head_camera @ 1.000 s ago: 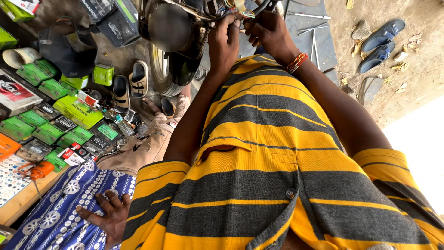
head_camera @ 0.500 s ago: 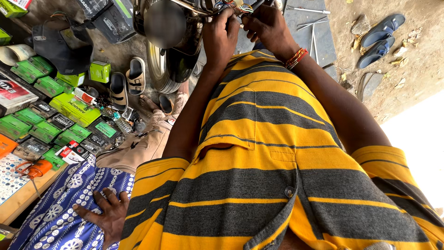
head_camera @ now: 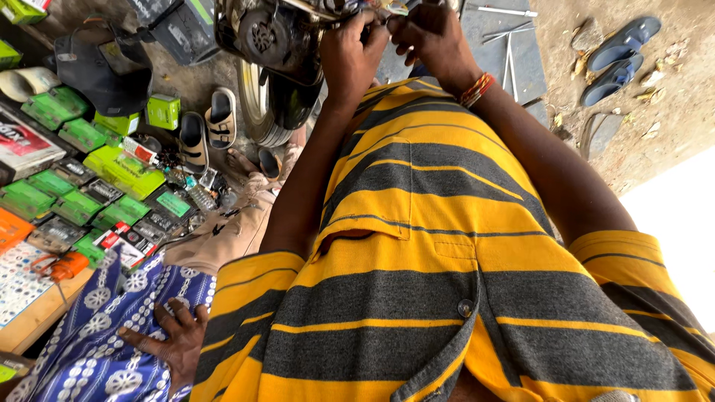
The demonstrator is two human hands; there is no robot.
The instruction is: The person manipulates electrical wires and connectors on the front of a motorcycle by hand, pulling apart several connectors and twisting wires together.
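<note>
My left hand and my right hand are raised together at the top edge, fingers pinched on a small part with coloured wires on a motorcycle. A beaded bracelet circles my right wrist. The part itself is mostly hidden by my fingers and cut off by the frame. Below the hands, my yellow and grey striped shirt fills most of the view. The motorcycle's dark engine casing and tyre stand just left of my left hand.
Another person's hand rests on blue patterned cloth at bottom left. Green boxes and small packs lie spread on the ground at left, with sandals beside them. Blue slippers lie on dirt at upper right. Metal rods lie on a grey slab.
Both hands stay on the part at the motorcycle and have drawn slightly closer together. The other person's hand on the blue cloth has barely moved.
</note>
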